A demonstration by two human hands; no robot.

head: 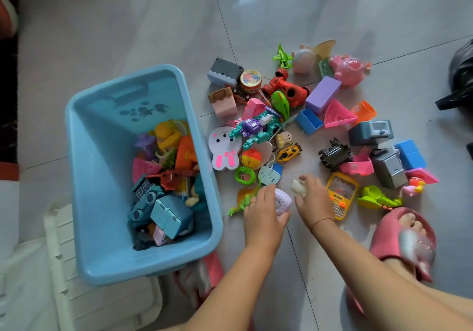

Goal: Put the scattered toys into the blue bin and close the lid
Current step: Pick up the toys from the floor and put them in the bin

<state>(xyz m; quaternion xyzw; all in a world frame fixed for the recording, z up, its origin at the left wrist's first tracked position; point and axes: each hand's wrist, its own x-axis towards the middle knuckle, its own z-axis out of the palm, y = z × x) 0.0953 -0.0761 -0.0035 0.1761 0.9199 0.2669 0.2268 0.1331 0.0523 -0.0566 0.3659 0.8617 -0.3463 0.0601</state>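
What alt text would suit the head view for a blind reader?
A person gathers toys scattered on a tiled floor: the left hand grips a lilac toy, the right hand a small white toy. An open, partly filled blue bin stands on the left.

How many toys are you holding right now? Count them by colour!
Pale purple toy, gripped in the left hand: 1
White toy, gripped in the right hand: 1
Total: 2
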